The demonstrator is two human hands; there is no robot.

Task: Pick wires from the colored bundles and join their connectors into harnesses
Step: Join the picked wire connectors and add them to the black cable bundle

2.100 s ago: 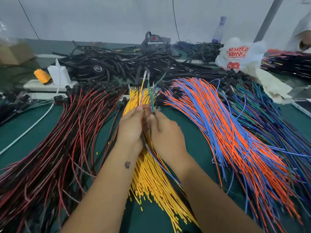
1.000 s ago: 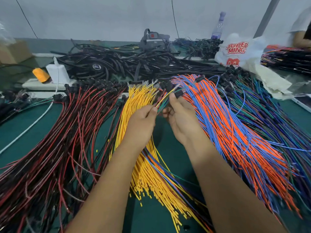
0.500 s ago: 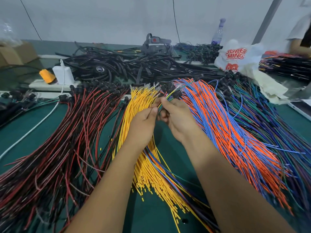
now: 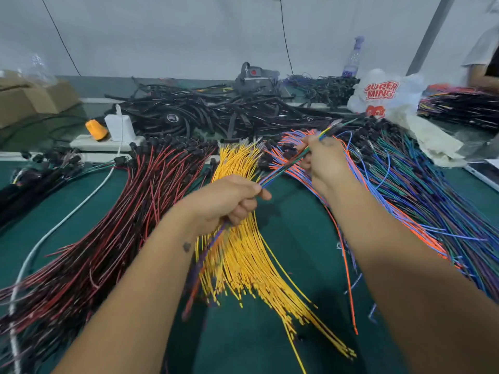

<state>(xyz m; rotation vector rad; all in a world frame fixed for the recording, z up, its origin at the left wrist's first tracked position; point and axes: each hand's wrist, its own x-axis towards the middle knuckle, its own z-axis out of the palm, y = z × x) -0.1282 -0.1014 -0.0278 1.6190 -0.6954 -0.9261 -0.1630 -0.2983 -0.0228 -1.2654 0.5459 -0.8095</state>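
Observation:
My left hand (image 4: 229, 201) grips a thin picked set of wires (image 4: 283, 168), blue, green, yellow and purple, above the yellow bundle (image 4: 243, 255). The set runs up and to the right to my right hand (image 4: 322, 160), which pinches it near its bare metal tips (image 4: 336, 125), over the orange-and-blue bundle (image 4: 391, 209). Its tails hang down below my left fist. The red-and-black bundle (image 4: 108, 233) fans out on the left. A green, blue and purple bundle (image 4: 421, 184) lies at the right.
Everything lies on a green mat (image 4: 294, 233). Behind are a heap of black cables (image 4: 210, 112), a white power strip (image 4: 108, 144) with a white adapter (image 4: 120, 128) and an orange plug (image 4: 95, 130), a white plastic bag (image 4: 383, 93), a bottle (image 4: 353, 58) and cardboard boxes (image 4: 29, 98). Another person's arm (image 4: 483, 76) shows at far right.
My hands have drawn apart. The right hand slid up and to the right along the picked wires, stretching them taut, while the left hand closed into a fist lower on the set.

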